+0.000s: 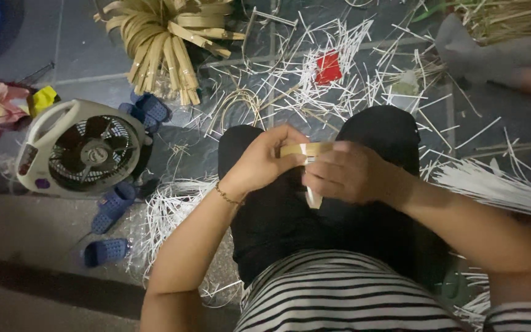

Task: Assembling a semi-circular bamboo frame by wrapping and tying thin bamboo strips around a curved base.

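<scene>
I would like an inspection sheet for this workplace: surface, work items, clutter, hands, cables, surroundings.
Surface: dark floor, strewn with thin white strips.
Work items: a tan strip held between both hands above the lap; a white piece hangs below it.
Clutter: bundle of tan strips, red scrap, heap of white strips on the right.
Hands: left hand wears a bracelet and grips the strip's left end; right hand closes on its right end.
Cables: nothing seen.
Surroundings: small white fan, blue slippers, coloured cloths at the left, grey cloth at the upper right.
</scene>
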